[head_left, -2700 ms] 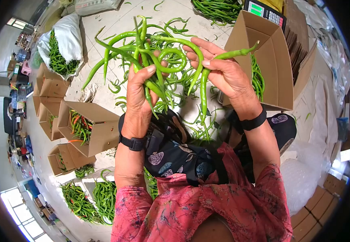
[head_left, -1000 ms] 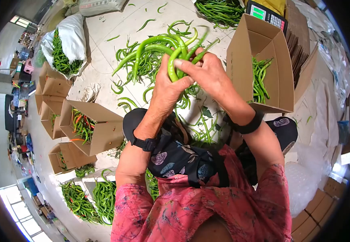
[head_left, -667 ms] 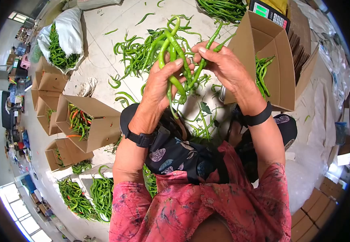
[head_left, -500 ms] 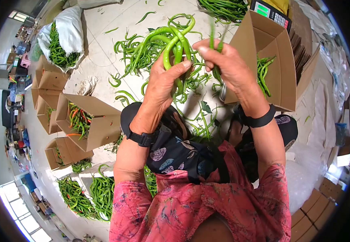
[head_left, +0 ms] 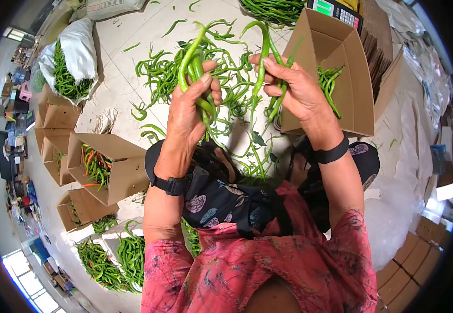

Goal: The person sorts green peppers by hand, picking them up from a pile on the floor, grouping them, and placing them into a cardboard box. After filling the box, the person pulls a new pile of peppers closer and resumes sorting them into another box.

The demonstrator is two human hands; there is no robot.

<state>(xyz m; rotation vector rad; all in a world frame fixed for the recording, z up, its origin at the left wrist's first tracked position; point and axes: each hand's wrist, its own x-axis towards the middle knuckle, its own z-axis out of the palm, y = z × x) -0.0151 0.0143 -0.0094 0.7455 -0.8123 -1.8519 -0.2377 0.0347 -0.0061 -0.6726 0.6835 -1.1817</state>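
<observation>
Wrapped round a small bunch of long green chili peppers (head_left: 189,62) is my left hand (head_left: 192,101), its thumb pressed across them. My right hand (head_left: 297,86) grips several more green chili peppers (head_left: 263,57) between thumb and fingers, their tips pointing up and down. The hands are apart, above a loose pile of green chili peppers (head_left: 158,73) on the tiled floor. Just right of my right hand stands an open cardboard box (head_left: 359,88) with some green chili peppers (head_left: 329,88) inside.
At left are cardboard boxes (head_left: 125,180), one holding red and green peppers, and a white sack (head_left: 83,47) of green peppers. A scale (head_left: 336,13) sits beyond the right box, near flattened cardboard (head_left: 380,62). More peppers (head_left: 99,263) lie in containers at lower left.
My hands have moved apart. A long curved pepper that was with the left bunch is now in my right hand. The whole view has shifted slightly.
</observation>
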